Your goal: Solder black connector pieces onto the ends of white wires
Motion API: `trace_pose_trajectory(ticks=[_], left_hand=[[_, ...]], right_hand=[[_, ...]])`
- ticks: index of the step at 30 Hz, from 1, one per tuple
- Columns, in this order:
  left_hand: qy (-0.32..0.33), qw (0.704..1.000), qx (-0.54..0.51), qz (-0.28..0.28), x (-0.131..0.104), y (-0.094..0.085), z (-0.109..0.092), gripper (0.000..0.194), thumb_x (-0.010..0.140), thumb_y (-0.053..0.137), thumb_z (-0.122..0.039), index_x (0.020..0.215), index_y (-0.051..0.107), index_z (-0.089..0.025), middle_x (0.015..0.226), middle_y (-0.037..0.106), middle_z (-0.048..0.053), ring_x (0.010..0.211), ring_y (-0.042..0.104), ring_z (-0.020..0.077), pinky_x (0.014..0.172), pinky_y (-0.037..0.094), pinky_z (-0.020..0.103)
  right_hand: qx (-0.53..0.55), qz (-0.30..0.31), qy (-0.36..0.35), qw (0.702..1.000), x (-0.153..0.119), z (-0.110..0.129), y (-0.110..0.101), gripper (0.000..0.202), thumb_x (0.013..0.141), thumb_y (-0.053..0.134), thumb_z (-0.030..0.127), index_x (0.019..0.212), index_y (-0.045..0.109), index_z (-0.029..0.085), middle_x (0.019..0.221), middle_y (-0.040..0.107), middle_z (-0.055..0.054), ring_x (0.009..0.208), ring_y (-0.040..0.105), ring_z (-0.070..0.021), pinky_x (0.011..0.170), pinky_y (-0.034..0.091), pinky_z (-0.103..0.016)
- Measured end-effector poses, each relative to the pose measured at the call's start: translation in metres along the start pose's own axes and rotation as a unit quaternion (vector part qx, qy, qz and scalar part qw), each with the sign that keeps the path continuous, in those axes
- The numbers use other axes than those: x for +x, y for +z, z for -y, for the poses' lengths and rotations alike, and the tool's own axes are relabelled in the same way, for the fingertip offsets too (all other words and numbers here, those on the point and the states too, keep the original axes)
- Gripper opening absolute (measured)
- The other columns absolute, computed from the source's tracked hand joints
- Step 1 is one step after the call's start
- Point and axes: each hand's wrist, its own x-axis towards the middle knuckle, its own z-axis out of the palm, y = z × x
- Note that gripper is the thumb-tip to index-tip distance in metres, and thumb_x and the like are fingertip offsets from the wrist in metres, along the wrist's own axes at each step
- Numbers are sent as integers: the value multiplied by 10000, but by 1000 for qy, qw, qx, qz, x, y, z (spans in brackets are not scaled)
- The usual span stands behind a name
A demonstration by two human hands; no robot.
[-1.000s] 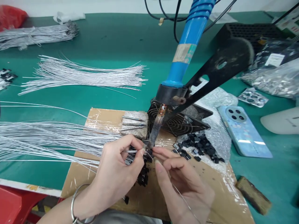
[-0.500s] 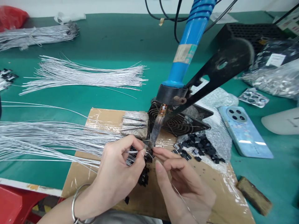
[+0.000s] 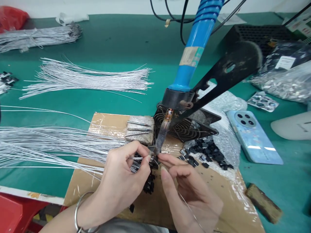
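Note:
A soldering iron (image 3: 190, 61) with a blue handle is fixed in a black metal stand (image 3: 225, 71), and its tip (image 3: 162, 136) points down between my hands. My left hand (image 3: 128, 174) pinches a thin grey wire (image 3: 136, 158) just left of the tip. Close by on the right, my right hand (image 3: 191, 191) is closed on a strand of solder wire (image 3: 190, 208) that runs down past the palm. The joint at the tip is small and partly covered by fingers. Below the left fingers lie wire ends with small black pieces (image 3: 149, 184).
Grey wires (image 3: 55, 139) stretch leftward, with another bundle (image 3: 97, 77) behind. A fan (image 3: 189, 126) stands behind the tip. Loose black pieces (image 3: 209, 152) lie on bubble wrap, beside a blue phone (image 3: 257, 139). Cardboard (image 3: 233, 200) covers the work spot; a brown block (image 3: 263, 202) sits right.
Almost nothing differs. Both hands stay at the iron's tip, and the right hand has shifted very slightly left.

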Motion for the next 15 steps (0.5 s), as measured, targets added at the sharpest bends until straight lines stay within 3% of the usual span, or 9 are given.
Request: trace_pose_trajectory(ticks=[6,15], left_hand=[[15,1000,15,-1,0,2,-1,134,817,540,-137,711,612,-177,713,683,-14,479,307,73,430,250,216],[13,1000,16,2,-3,0,-2,140,832,542,-151,715,616,-169,771,715,11,492,298,76,434,248,225]], right_hand=[[-6,3,-5,1000,0,-2,-1,141,880,709,221,760,639,244,1078,767,-26,1022,721,-155,920,543,-235],[-22,10,-27,999,0,-3,-3,141,866,716,168,770,638,234,1073,766,-37,1028,725,-152,918,547,-231]])
